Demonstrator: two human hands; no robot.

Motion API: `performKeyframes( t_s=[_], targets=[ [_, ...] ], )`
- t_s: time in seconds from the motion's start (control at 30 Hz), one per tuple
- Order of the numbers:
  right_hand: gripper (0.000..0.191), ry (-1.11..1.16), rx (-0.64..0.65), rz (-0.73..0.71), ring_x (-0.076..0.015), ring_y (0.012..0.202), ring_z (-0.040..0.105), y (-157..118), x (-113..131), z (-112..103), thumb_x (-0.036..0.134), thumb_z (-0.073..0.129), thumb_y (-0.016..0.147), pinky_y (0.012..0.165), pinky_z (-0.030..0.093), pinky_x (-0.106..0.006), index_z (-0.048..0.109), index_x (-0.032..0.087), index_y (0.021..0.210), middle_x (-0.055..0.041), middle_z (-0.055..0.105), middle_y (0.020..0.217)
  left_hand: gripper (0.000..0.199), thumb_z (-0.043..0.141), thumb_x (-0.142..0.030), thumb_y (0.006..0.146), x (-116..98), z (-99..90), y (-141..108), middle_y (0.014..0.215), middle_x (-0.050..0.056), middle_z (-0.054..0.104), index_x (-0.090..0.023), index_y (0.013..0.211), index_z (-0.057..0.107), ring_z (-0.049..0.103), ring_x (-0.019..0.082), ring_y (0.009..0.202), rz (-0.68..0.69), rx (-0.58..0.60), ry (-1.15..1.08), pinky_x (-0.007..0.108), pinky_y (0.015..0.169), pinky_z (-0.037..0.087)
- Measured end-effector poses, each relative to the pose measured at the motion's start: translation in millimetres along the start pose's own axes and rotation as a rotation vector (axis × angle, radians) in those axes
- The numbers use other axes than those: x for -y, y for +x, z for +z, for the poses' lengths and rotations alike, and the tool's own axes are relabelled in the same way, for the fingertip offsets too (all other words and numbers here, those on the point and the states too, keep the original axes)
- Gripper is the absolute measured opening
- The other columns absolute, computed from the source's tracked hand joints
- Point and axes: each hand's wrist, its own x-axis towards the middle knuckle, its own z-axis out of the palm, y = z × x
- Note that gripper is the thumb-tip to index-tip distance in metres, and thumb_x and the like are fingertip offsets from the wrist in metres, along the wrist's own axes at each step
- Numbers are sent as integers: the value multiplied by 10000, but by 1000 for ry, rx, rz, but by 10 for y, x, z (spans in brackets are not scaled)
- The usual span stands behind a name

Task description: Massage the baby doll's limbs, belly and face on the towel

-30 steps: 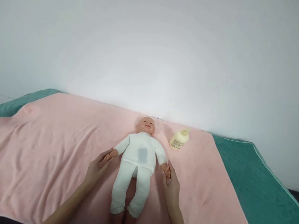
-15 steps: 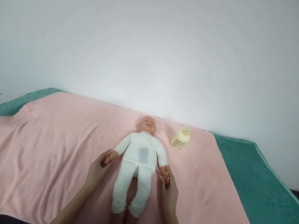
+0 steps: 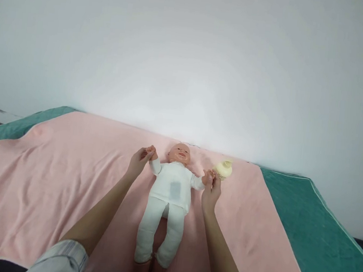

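Note:
A baby doll (image 3: pixel 170 186) in a white top and trousers lies on its back on a pink blanket (image 3: pixel 76 177), its head toward the wall. My left hand (image 3: pixel 139 161) is closed on the doll's hand at the left, holding that arm raised out to the side. On the other side, my right hand (image 3: pixel 211 193) grips the doll's other hand, with that arm lifted too. Just beyond my right hand stands a pale yellow pump bottle (image 3: pixel 224 169), its lower part hidden by the hands.
Beneath the blanket, a green cover (image 3: pixel 315 223) shows at both sides. A plain white wall (image 3: pixel 188 67) rises directly behind the bed. The doll's feet lie close to my body at the near edge.
Both my hands have moved up and away from me, raising the doll's arms from beside its hips to about shoulder height. The doll's body and the bottle have stayed in place.

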Motion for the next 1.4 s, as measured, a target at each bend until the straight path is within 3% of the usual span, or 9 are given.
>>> performKeyframes(
  t_s=[0.13,0.3,0.47,0.67,0.93,1.07,1.2,1.3,1.4],
  targets=[
    [511,8,77,52,-227,1096,614,353,-204,289,522,386,902,971,451,-381,593,118,1137,-160,646,1182,533,500,-681,779,93,218,384,775,81,709,-165,733,622,658,248,809,-37,78,45,304,670,490],
    [505,-53,178,124,-217,887,675,675,-481,514,577,427,855,804,514,-337,655,137,951,-121,720,952,589,449,-707,783,271,446,615,648,97,680,-165,635,628,655,266,752,-107,149,131,311,630,465],
    [417,-162,227,201,-204,689,657,820,-704,552,558,494,822,657,504,-307,652,180,745,-70,711,715,571,465,-698,765,435,569,692,624,133,682,-189,553,615,665,301,716,-193,186,245,333,611,452],
    [435,-249,245,192,-236,712,666,821,-733,553,536,455,852,670,492,-332,647,176,701,-99,716,717,552,453,-654,798,480,587,702,612,147,678,-185,557,617,672,299,688,-231,182,320,322,576,444],
    [475,-205,242,10,-245,935,668,541,-356,481,528,402,903,835,500,-371,629,142,1062,-138,711,1018,541,396,-609,858,138,490,402,728,67,695,-151,800,678,633,216,713,-6,82,279,282,618,436],
    [450,-160,241,-54,-235,1006,648,362,-173,337,485,420,912,898,488,-393,578,146,1163,-151,663,1148,430,488,-559,824,-14,311,182,947,49,719,-193,940,681,626,206,827,93,52,260,284,710,456],
    [449,-176,229,-145,-243,1135,589,149,-57,121,440,490,889,962,460,-415,540,163,1238,-146,618,1236,372,549,-518,794,-55,64,-118,992,58,712,-208,964,668,618,226,849,153,5,313,310,728,463],
    [456,-236,222,-128,-249,1195,547,-80,9,-59,424,530,869,994,439,-420,543,190,1260,-130,591,1286,358,551,-508,810,-36,-112,-398,996,42,713,-223,1007,641,630,228,887,186,-31,344,303,747,470],
    [468,-229,243,-30,-242,1208,542,-367,55,-222,429,547,861,1006,437,-399,544,204,1271,-107,595,1293,346,563,-499,808,13,-255,-683,982,30,710,-231,1021,615,642,229,918,135,-64,375,285,732,475]
  ],
)
